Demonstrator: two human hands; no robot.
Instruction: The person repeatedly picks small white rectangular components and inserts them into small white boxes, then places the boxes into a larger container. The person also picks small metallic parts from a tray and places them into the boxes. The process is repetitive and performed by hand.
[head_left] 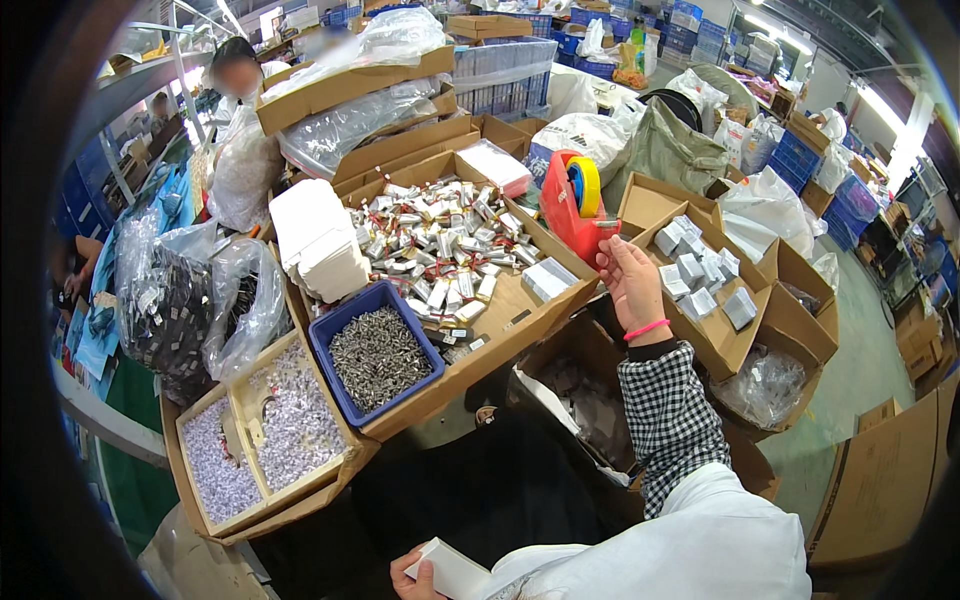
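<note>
Reference: bin of metal parts (399,398). Left and slightly in front of it: divided tray (249,446) of small pieces. Farther left, behind tray level: plastic bags (165,310). Directly behind bin: stack of sheets (318,238). Behind and right of bin: heap of cells (440,235) in a carton. Farther right of bin: tape dispenser (567,225); rightmost, carton (708,350) containing boxes (691,268).

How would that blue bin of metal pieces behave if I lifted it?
The blue bin may feel heavy for its size, being filled with metal pieces. Its straight walls look stiff. With no lid, tilting could spill some.
</note>
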